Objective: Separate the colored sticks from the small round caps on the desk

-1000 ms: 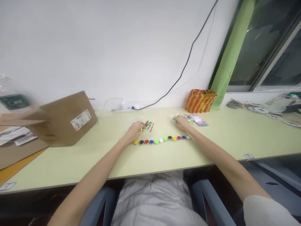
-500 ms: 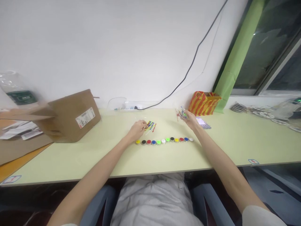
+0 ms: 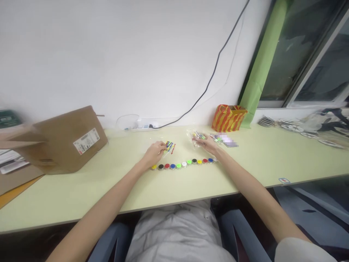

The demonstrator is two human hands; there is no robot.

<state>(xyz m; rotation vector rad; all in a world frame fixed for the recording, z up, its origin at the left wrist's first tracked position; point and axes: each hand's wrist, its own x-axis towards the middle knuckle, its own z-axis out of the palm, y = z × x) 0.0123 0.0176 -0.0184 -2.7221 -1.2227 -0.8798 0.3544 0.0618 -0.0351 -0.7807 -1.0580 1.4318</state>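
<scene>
My left hand (image 3: pixel 155 152) rests on the table with its fingers closed at the left end of a small bundle of coloured sticks (image 3: pixel 171 146), yellow, blue, red and white. To the right, my right hand (image 3: pixel 209 144) grips a clear plastic bag (image 3: pixel 194 138) with small coloured pieces inside. More small green and dark pieces (image 3: pixel 217 138) lie just beyond this hand, beside a phone (image 3: pixel 229 141). In front of both hands runs a row of small round pots with coloured lids (image 3: pixel 178 166). My right wrist partly covers the white one at its right end.
An open cardboard box (image 3: pixel 64 140) stands on the left. A red-and-yellow striped bag (image 3: pixel 229 118) is at the back right. A power strip (image 3: pixel 143 125) with a black cable (image 3: pixel 209 82) lies by the wall. Several disc-shaped things (image 3: pixel 290 126) are on the far right.
The view has turned slightly right. My right hand has come lower and a little left with the plastic bag, uncovering the pieces by the phone. My left hand stays at the sticks.
</scene>
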